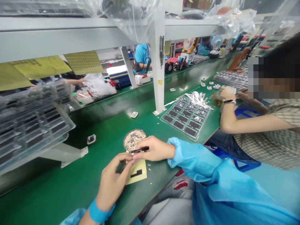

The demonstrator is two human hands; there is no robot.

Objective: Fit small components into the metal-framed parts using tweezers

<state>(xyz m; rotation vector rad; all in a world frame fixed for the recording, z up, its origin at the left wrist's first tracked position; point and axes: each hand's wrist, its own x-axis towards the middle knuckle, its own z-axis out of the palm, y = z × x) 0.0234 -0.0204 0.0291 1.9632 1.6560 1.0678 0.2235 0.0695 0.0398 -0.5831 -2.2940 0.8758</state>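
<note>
My right hand (153,148) is closed around slim black tweezers (140,150) with pale print along the side. My left hand (114,176) pinches thumb to forefinger, its fingertips meeting those of my right hand; what sits between them is too small and covered to make out. Under both hands lies a yellow sheet (142,177) bearing a black L-shaped piece (136,173). Just behind my right hand, a round dish (132,139) is full of tiny beige and dark parts.
A clear tray (174,126) of dark flat pieces, with white strips (198,99) heaped on it, lies right of a white post (158,72). Stacked trays (56,120) stand left. Small white parts (134,114) dot the green bench (110,125). A co-worker's arm (231,117) is at right.
</note>
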